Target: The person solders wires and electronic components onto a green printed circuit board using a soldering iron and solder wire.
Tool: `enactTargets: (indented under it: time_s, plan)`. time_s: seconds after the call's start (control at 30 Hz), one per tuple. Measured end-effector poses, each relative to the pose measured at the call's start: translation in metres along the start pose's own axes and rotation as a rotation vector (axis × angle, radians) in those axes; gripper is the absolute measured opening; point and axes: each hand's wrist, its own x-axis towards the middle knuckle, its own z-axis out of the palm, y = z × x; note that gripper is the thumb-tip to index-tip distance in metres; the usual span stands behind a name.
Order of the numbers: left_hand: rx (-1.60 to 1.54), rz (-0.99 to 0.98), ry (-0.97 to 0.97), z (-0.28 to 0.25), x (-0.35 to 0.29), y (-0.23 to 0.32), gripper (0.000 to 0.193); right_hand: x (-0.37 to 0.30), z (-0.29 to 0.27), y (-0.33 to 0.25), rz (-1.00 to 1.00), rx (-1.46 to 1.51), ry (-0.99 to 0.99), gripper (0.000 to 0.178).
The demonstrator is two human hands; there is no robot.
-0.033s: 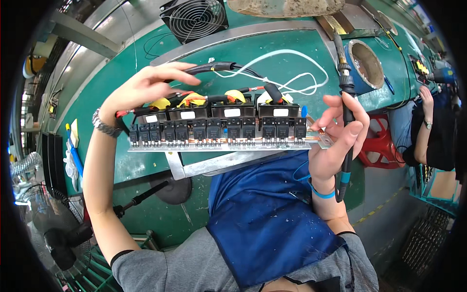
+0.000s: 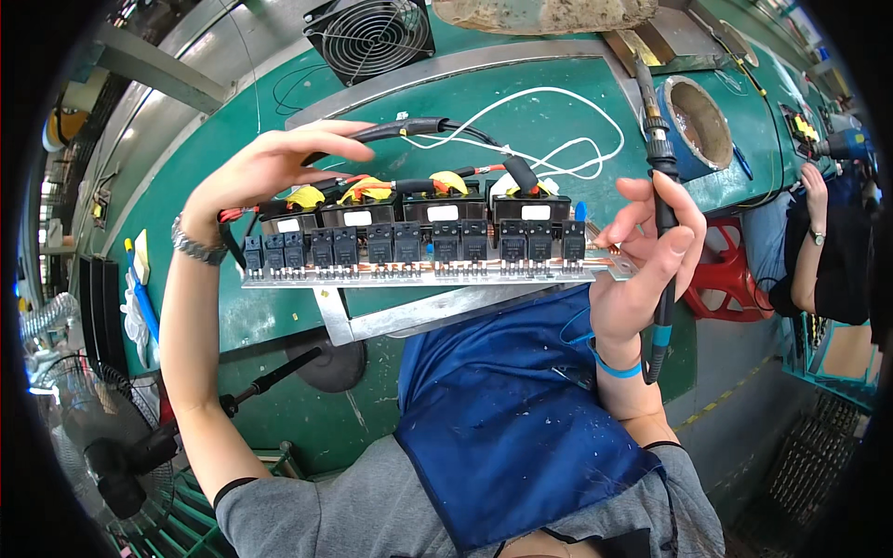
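A long circuit board (image 2: 419, 279) is held up on edge in front of me, carrying a row of black transistors (image 2: 406, 244) and several black transformers (image 2: 445, 216) with yellow tape. My right hand (image 2: 642, 270) grips a soldering iron (image 2: 664, 209), its tip pointing up and away from the board. Fingers of that same hand touch the board's right end. Over the board's left end, my left hand (image 2: 256, 177) reaches with fingers stretched and apart, beside red wires and a black sleeved cable (image 2: 414, 127). Its thumb is hidden. A thin white wire (image 2: 558, 96) loops behind the board.
A green bench (image 2: 502, 79) bears a black fan (image 2: 375, 42) at the back and a blue-rimmed pot (image 2: 672, 130) at the right. A metal frame (image 2: 409, 316) lies below the board. Farther right are a red stool (image 2: 721, 279) and another person's hand (image 2: 815, 186).
The board's left part has tilted slightly and shifted a little left. The black cable and white wire have moved a little. My right hand keeps the soldering iron in nearly the same place.
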Motion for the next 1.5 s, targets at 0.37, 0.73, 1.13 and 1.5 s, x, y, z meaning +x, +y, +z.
enactTargets:
  time_s: [0.37,0.73,1.13,1.5]
  plan:
    - [0.117,0.102,0.2,-0.002,-0.028,-0.002,0.045,0.012,0.007,0.006,0.0,0.084,0.058,0.051]
    - [-0.195,-0.055,0.45,0.051,-0.051,-0.039,0.027,0.024,0.001,0.01,0.055,0.295,0.116,0.053]
    - [-0.139,0.008,0.361,0.055,-0.035,-0.061,0.032,0.016,-0.002,0.011,0.073,0.259,0.084,0.049]
    - [-0.066,-0.017,0.452,0.061,-0.042,-0.056,0.037,0.016,0.002,0.01,0.06,0.194,0.119,0.05]
